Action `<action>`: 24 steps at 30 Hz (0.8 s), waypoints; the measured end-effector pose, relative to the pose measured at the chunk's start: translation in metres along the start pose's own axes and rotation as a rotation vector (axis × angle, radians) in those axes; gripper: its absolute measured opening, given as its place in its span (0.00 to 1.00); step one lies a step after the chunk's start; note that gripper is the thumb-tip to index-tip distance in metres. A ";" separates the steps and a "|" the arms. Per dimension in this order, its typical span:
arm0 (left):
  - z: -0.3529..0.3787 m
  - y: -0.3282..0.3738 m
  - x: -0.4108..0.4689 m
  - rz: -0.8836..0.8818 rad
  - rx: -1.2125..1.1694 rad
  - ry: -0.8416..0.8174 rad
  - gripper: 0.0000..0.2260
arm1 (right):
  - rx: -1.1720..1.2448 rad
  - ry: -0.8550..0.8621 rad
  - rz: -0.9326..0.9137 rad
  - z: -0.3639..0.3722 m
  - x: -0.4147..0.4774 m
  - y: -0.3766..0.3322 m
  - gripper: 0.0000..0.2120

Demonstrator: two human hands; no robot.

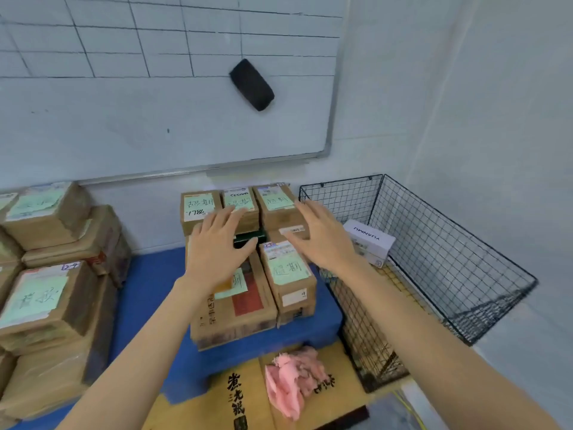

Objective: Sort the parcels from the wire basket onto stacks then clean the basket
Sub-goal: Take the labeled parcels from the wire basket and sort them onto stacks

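Observation:
A black wire basket (449, 243) stands at the right against the wall. Inside it lies one white box (370, 240). Left of the basket, a stack of brown cardboard parcels (235, 308) with green notes sits on a blue platform (145, 293). My left hand (217, 246) hovers over this stack with fingers spread and straight, holding nothing. My right hand (322, 234) is also spread flat, above the parcels next to the basket's left rim, holding nothing. A pink cloth (294, 380) lies crumpled on flat cardboard in front.
A second stack of brown parcels (52, 274) fills the left side. A whiteboard (155, 88) with a black eraser (251, 84) hangs on the wall behind. Flat printed cardboard (235, 398) covers the floor near me. A white wall closes the right side.

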State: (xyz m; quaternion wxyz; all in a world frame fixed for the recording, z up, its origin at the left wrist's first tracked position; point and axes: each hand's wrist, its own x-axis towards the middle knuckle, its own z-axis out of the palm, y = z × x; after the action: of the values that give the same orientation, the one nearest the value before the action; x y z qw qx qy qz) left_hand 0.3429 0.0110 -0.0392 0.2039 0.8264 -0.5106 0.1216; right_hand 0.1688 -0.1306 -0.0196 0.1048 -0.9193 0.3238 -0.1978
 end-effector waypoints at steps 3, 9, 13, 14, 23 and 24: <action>0.004 0.047 0.013 0.062 -0.032 0.007 0.33 | -0.047 0.003 0.062 -0.032 -0.014 0.036 0.36; 0.023 0.150 0.029 0.156 -0.054 0.026 0.34 | -0.083 0.008 0.140 -0.084 -0.045 0.116 0.37; 0.041 0.220 0.033 0.162 -0.068 0.043 0.35 | -0.096 0.021 0.123 -0.116 -0.067 0.176 0.37; 0.046 0.238 0.034 0.171 -0.083 0.055 0.35 | -0.092 0.025 0.123 -0.123 -0.072 0.192 0.37; 0.074 0.337 0.042 0.126 -0.108 0.068 0.31 | -0.054 -0.045 0.143 -0.162 -0.096 0.297 0.38; 0.076 0.340 0.045 0.118 -0.099 0.052 0.31 | -0.044 -0.053 0.138 -0.161 -0.095 0.304 0.38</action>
State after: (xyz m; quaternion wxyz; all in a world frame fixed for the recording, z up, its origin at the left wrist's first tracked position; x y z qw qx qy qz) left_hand 0.0582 -0.1939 -0.0158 0.2501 0.7803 -0.5583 0.1297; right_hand -0.1373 -0.3143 -0.0001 0.1064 -0.9018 0.3877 -0.1584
